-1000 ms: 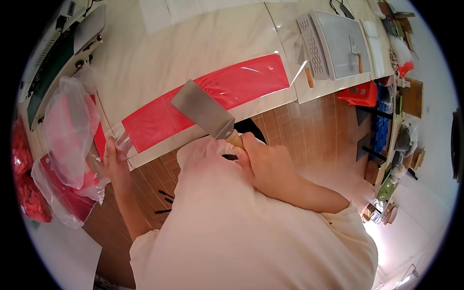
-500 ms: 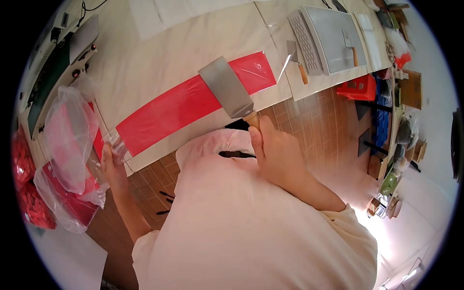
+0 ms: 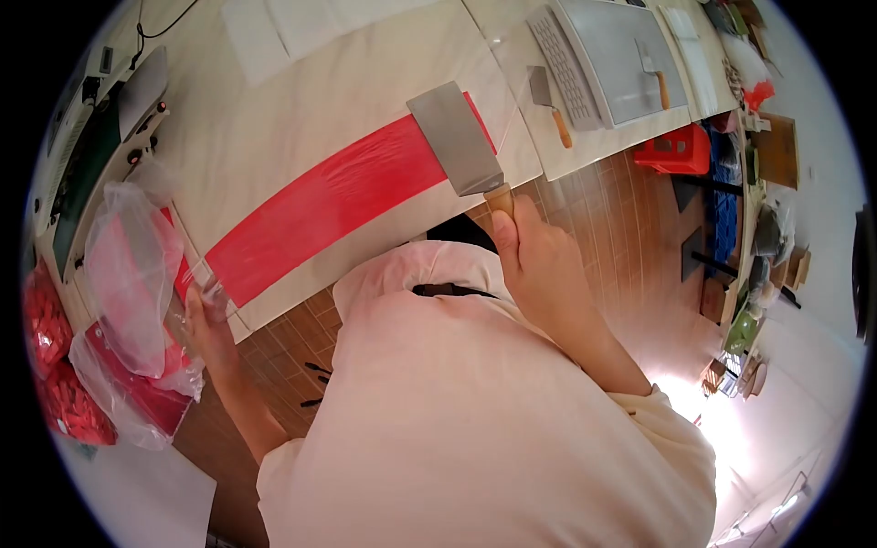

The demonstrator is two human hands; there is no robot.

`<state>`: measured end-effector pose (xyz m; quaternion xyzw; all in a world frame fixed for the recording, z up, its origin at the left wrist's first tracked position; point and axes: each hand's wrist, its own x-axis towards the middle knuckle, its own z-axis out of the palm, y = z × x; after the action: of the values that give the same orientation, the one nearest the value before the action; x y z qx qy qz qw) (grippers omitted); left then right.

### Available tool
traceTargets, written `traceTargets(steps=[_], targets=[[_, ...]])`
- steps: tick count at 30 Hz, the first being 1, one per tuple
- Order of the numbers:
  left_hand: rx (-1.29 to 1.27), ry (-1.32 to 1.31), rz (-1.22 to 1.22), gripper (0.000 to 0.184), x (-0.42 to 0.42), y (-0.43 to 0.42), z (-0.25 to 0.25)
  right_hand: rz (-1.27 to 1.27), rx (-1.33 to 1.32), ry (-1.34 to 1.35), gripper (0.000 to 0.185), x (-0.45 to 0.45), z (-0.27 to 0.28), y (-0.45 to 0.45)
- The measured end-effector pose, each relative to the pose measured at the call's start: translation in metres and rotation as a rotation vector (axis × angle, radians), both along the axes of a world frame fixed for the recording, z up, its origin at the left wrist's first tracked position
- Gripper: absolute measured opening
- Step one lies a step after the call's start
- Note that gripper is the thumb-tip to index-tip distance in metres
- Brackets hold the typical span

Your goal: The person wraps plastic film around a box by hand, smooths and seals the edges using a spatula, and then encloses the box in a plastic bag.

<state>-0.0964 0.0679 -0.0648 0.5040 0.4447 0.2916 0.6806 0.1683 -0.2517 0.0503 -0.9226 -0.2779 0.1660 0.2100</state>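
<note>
A long red strip [image 3: 329,201] in clear plastic film lies slantwise on the pale tabletop [image 3: 301,119]. My left hand [image 3: 206,315] is closed on the transparent film at its near left end. My right hand [image 3: 541,256] grips the wooden handle of a wide metal scraper [image 3: 455,137]. Its flat grey blade lies across the strip near the far right end, with a narrow bit of red showing beyond it. Part of the handle is hidden inside my fingers.
A small trowel [image 3: 551,108] lies right of the strip, beside a grey boxy device [image 3: 621,64] with another trowel [image 3: 654,73] on it. Plastic bags [image 3: 132,274] with red contents hang at the left, below a machine [image 3: 105,151]. A red stool [image 3: 674,149] stands on the floor.
My right hand has slid the scraper up and right along the strip, closer to its far end. My left hand still holds the film, slightly lower and further left in view.
</note>
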Motion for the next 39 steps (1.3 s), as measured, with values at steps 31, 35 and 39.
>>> traceTargets(steps=[31,35,39], targets=[[0.596,0.190,0.594,0.031,0.041,-0.080,0.035,-0.263,0.052,-0.367,0.041,0.353,-0.224,-0.250],[0.609,0.274,0.836,0.026,0.037,-0.106,0.032,-0.257,0.015,-0.253,0.030,0.405,-0.296,-0.270],[0.590,0.384,0.896,0.025,0.037,-0.137,0.033,-0.560,-0.295,0.177,0.048,0.385,-0.221,-0.223]])
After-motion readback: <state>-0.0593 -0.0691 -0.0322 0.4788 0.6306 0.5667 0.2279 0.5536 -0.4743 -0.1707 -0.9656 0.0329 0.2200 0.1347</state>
